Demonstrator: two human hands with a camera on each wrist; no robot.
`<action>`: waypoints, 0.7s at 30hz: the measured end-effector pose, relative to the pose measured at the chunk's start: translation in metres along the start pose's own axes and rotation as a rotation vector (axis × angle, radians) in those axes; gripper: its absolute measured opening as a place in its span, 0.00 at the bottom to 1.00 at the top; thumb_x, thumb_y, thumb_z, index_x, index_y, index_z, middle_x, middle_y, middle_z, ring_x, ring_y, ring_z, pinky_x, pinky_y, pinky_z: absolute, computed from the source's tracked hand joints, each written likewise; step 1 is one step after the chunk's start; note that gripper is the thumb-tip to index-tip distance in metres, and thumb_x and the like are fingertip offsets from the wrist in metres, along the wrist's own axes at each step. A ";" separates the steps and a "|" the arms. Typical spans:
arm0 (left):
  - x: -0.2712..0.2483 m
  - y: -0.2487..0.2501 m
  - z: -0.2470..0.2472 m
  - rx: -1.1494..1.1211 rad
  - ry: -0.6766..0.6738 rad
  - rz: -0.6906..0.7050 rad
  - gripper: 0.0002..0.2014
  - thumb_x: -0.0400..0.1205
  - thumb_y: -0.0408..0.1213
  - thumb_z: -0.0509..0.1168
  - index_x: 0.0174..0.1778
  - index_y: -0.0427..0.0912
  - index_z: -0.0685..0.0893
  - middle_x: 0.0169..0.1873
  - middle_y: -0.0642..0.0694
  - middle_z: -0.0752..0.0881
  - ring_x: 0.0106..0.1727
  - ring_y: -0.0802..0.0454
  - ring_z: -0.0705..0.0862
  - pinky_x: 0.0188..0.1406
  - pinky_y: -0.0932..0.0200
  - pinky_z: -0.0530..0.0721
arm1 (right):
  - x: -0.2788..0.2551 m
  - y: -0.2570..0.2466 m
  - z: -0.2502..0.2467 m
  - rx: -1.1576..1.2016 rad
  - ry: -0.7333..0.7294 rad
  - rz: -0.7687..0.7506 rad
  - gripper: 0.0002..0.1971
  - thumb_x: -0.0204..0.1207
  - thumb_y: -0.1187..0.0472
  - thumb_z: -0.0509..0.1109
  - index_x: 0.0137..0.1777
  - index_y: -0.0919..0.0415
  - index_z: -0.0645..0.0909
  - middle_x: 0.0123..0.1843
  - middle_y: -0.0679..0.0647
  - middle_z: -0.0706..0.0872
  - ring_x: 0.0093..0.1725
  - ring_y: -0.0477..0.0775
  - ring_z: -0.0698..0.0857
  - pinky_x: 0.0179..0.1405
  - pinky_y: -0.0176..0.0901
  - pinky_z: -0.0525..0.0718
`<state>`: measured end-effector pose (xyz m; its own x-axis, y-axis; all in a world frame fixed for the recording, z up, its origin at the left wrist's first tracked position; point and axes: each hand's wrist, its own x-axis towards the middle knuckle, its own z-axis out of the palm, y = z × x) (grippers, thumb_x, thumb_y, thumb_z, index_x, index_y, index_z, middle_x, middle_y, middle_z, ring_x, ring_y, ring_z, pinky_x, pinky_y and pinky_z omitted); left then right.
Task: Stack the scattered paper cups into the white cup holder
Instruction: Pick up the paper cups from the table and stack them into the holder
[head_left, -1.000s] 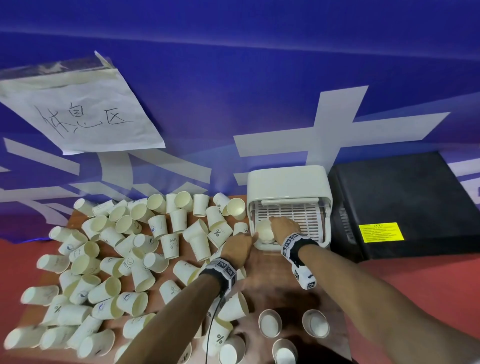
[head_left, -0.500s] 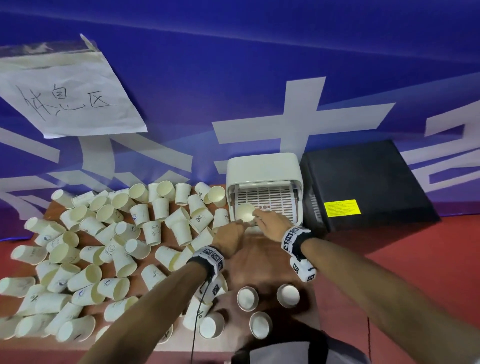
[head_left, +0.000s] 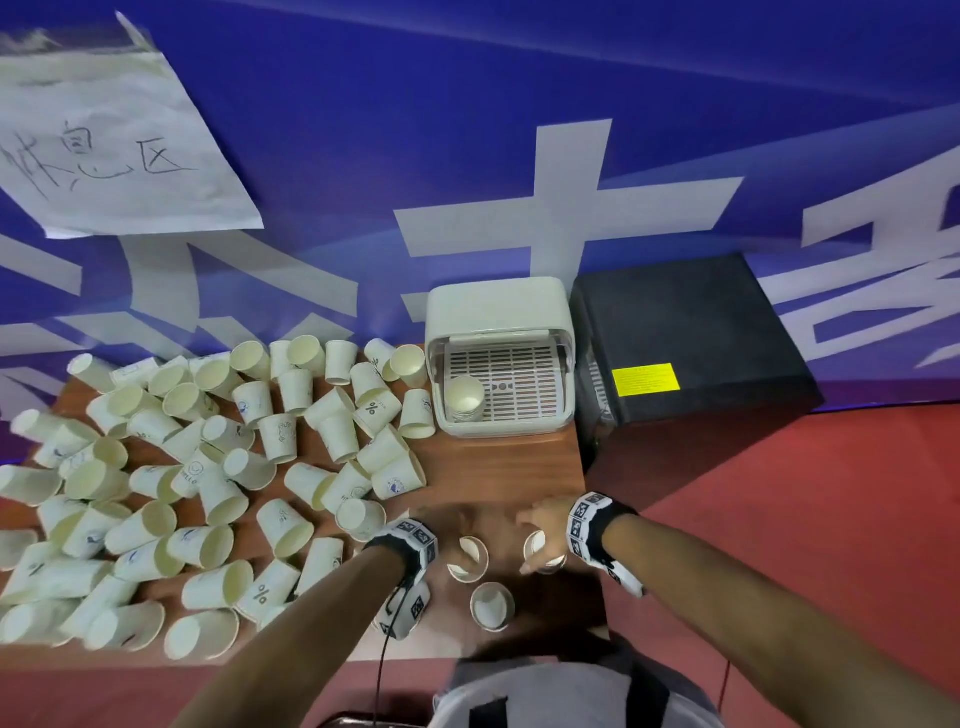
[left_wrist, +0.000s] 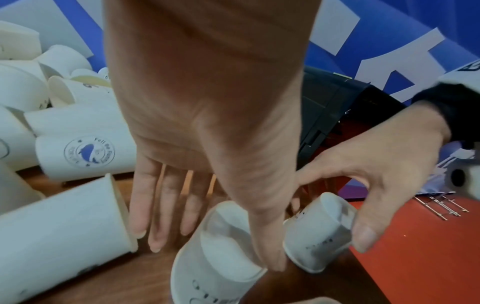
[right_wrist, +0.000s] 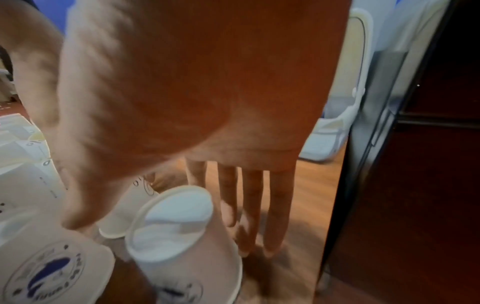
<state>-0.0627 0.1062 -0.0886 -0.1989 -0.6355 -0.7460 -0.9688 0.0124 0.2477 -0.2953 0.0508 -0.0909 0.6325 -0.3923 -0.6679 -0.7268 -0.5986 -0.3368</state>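
The white cup holder (head_left: 496, 306) stands at the back of the wooden table (head_left: 498, 467), with a short stack of cups (head_left: 465, 400) in its left side. Three cups stand upside down near the front edge. My right hand (head_left: 535, 540) arches over the right cup (left_wrist: 319, 236), thumb on one side and fingers on the other. My left hand (head_left: 452, 525) hovers with straight fingers, its thumb touching the base of the left cup (left_wrist: 221, 267). The third cup (head_left: 492, 605) stands free.
A heap of several white paper cups (head_left: 208, 467) lies on its sides over the left of the table. A black box (head_left: 685, 332) stands right of the holder. A blue banner with a taped paper sign (head_left: 104, 156) hangs behind.
Both hands pulled back from the holder to the upside-down cups at the front. A cup they held at the holder now sits on the stack inside it.
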 end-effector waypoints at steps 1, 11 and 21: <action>-0.006 0.005 0.000 -0.008 -0.012 -0.001 0.24 0.67 0.63 0.76 0.53 0.55 0.80 0.45 0.55 0.84 0.53 0.45 0.88 0.47 0.56 0.76 | 0.000 0.001 0.008 -0.019 0.006 0.015 0.45 0.60 0.23 0.75 0.74 0.48 0.75 0.65 0.54 0.85 0.62 0.63 0.85 0.60 0.53 0.84; -0.014 0.026 0.011 -0.262 -0.009 -0.038 0.31 0.76 0.63 0.73 0.68 0.45 0.83 0.51 0.57 0.83 0.58 0.53 0.82 0.55 0.62 0.73 | -0.008 0.003 0.032 0.100 0.080 0.120 0.35 0.65 0.51 0.84 0.72 0.52 0.76 0.68 0.56 0.79 0.68 0.62 0.82 0.67 0.50 0.80; 0.004 0.027 0.026 -0.331 0.019 -0.070 0.26 0.68 0.74 0.67 0.61 0.72 0.82 0.60 0.67 0.85 0.63 0.61 0.84 0.69 0.54 0.80 | -0.020 0.012 0.022 0.207 0.153 0.152 0.31 0.64 0.53 0.83 0.65 0.54 0.75 0.68 0.54 0.80 0.69 0.60 0.81 0.63 0.46 0.80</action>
<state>-0.0938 0.1242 -0.1011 -0.1273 -0.6404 -0.7574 -0.8786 -0.2816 0.3857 -0.3227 0.0664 -0.0963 0.5336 -0.5767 -0.6186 -0.8456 -0.3758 -0.3790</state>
